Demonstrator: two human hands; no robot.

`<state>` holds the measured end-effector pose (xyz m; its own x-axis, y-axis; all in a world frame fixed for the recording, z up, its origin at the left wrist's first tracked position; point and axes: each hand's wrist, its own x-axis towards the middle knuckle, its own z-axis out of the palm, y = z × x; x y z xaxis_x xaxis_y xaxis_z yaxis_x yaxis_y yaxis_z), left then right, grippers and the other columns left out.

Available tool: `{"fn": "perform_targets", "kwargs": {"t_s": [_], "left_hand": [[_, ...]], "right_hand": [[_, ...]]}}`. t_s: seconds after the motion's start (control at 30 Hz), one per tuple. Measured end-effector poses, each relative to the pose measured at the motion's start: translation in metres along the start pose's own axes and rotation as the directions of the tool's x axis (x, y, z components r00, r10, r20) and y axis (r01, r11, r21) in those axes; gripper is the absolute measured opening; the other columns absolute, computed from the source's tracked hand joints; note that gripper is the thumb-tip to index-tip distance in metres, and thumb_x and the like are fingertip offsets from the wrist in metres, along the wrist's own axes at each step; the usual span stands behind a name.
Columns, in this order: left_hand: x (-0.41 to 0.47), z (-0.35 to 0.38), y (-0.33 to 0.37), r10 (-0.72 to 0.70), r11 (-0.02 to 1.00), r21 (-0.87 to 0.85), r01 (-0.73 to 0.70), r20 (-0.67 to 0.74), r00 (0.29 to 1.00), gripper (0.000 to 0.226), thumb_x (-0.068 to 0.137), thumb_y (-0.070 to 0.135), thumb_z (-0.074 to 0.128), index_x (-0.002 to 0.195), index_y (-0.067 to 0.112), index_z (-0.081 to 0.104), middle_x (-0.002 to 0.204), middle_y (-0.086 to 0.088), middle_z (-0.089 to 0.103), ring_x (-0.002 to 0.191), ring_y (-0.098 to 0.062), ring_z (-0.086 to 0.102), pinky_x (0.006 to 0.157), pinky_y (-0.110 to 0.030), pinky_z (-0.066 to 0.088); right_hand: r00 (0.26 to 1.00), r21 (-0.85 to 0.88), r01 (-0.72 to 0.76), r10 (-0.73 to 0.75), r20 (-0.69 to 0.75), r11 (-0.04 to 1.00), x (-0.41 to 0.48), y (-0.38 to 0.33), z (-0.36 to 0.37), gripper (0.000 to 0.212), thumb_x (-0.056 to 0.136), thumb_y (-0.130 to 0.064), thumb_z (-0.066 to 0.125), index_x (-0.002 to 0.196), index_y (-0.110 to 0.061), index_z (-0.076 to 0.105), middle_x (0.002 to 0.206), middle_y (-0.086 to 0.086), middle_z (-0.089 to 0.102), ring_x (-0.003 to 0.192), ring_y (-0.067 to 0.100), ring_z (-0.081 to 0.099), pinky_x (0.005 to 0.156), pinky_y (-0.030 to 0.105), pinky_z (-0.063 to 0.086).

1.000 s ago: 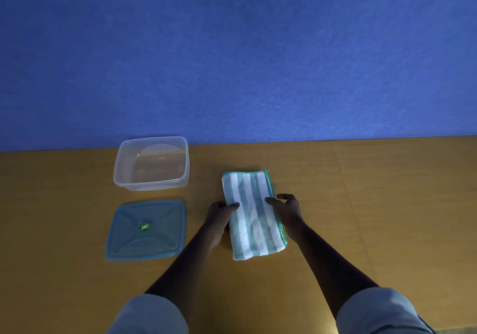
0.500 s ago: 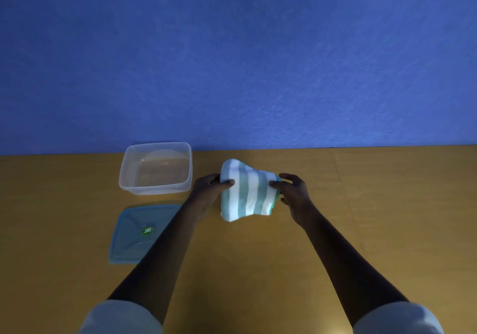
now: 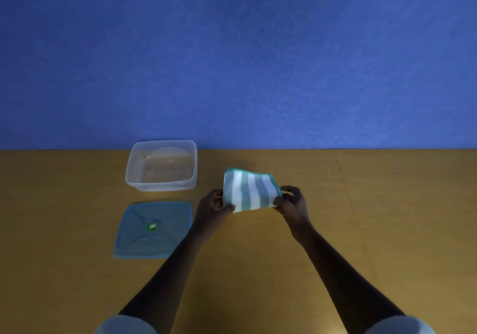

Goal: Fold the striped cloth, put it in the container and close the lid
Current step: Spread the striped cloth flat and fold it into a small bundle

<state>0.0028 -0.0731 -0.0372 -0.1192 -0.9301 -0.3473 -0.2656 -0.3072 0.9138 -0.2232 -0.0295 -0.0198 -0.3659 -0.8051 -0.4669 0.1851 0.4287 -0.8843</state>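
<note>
The striped cloth [image 3: 249,190], green and white, is folded into a small thick bundle and held just above the table. My left hand [image 3: 213,204] grips its left edge and my right hand [image 3: 293,202] grips its right edge. The clear plastic container [image 3: 162,165] stands open and empty at the back left, a short way left of the cloth. Its blue lid [image 3: 154,230] lies flat on the table in front of the container, with a green sticker in its middle.
The wooden table [image 3: 374,217] runs back to a blue wall [image 3: 237,62]. Both of my forearms reach in from the bottom edge, with light sleeves at the elbows.
The cloth lay long and flat on the table a second ago. Both hands folded it in half, lifted it, and now hold it a little lower and flatter than half a second ago.
</note>
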Motion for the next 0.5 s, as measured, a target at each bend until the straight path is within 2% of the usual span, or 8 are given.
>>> {"fn": "perform_targets", "kwargs": {"t_s": [0.07,0.1,0.2,0.23,0.33,0.43,0.5], "left_hand": [[-0.010,0.001,-0.018,-0.036,0.999,-0.014,0.036,0.016,0.999,0.046,0.068,0.015,0.078,0.113,0.010,0.066,0.100,-0.008,0.076,0.090,-0.021,0.073,0.077,-0.039,0.059],[-0.015,0.003,-0.026,-0.054,0.998,-0.030,0.055,0.018,0.998,0.046,0.066,0.018,0.076,0.111,0.012,0.066,0.097,-0.006,0.076,0.087,-0.021,0.072,0.074,-0.037,0.059],[-0.026,0.008,-0.045,-0.118,0.991,-0.052,0.120,0.026,0.993,0.031,0.068,0.031,0.077,0.098,0.025,0.070,0.085,0.004,0.077,0.081,-0.019,0.072,0.064,-0.030,0.059],[-0.029,0.008,-0.049,-0.136,0.990,-0.036,0.137,0.026,0.990,0.029,0.071,0.039,0.077,0.096,0.025,0.072,0.084,0.004,0.077,0.080,-0.018,0.073,0.061,-0.029,0.058],[-0.033,0.008,-0.058,-0.130,0.986,0.109,0.129,0.002,0.991,0.040,0.076,0.057,0.069,0.090,0.020,0.076,0.081,-0.004,0.077,0.073,-0.015,0.070,0.062,-0.034,0.053],[-0.033,0.008,-0.058,-0.088,0.965,0.247,0.088,-0.014,0.996,0.039,0.077,0.061,0.063,0.084,0.024,0.074,0.072,0.005,0.073,0.068,-0.006,0.066,0.059,-0.026,0.046],[-0.031,0.009,-0.053,-0.014,0.941,0.339,0.018,-0.014,1.000,0.031,0.079,0.060,0.060,0.079,0.030,0.069,0.065,0.014,0.069,0.063,0.004,0.063,0.053,-0.015,0.041]], "right_hand": [[0.999,-0.017,-0.038,0.037,-0.037,0.999,-0.003,0.020,-0.002,0.042,0.087,0.000,0.065,0.125,-0.006,0.051,0.095,0.009,0.068,0.079,0.022,0.067,0.068,0.037,0.056],[0.997,-0.052,-0.045,0.042,-0.062,0.998,-0.005,0.029,-0.002,0.042,0.087,-0.004,0.067,0.126,-0.004,0.052,0.092,0.009,0.069,0.077,0.022,0.065,0.068,0.040,0.053],[0.996,-0.208,-0.045,0.029,-0.080,0.977,-0.010,0.050,-0.005,0.049,0.084,-0.022,0.078,0.125,-0.007,0.055,0.090,0.012,0.072,0.076,0.025,0.066,0.067,0.046,0.054],[0.997,-0.267,-0.044,0.025,-0.075,0.963,-0.012,0.054,-0.006,0.052,0.083,-0.027,0.079,0.126,-0.009,0.055,0.091,0.010,0.073,0.076,0.023,0.069,0.065,0.044,0.056],[0.998,-0.417,-0.034,0.008,-0.062,0.908,-0.015,0.061,-0.009,0.057,0.082,-0.035,0.080,0.128,-0.009,0.058,0.091,0.004,0.074,0.079,0.017,0.072,0.060,0.030,0.056],[0.999,-0.507,-0.019,-0.004,-0.043,0.862,-0.015,0.062,-0.008,0.050,0.083,-0.034,0.078,0.122,-0.006,0.065,0.093,0.006,0.075,0.081,0.019,0.072,0.064,0.032,0.058],[0.999,-0.543,-0.013,-0.015,-0.046,0.840,-0.016,0.060,-0.006,0.044,0.084,-0.032,0.076,0.119,-0.006,0.068,0.089,0.001,0.074,0.075,0.013,0.070,0.056,0.024,0.053]]}}
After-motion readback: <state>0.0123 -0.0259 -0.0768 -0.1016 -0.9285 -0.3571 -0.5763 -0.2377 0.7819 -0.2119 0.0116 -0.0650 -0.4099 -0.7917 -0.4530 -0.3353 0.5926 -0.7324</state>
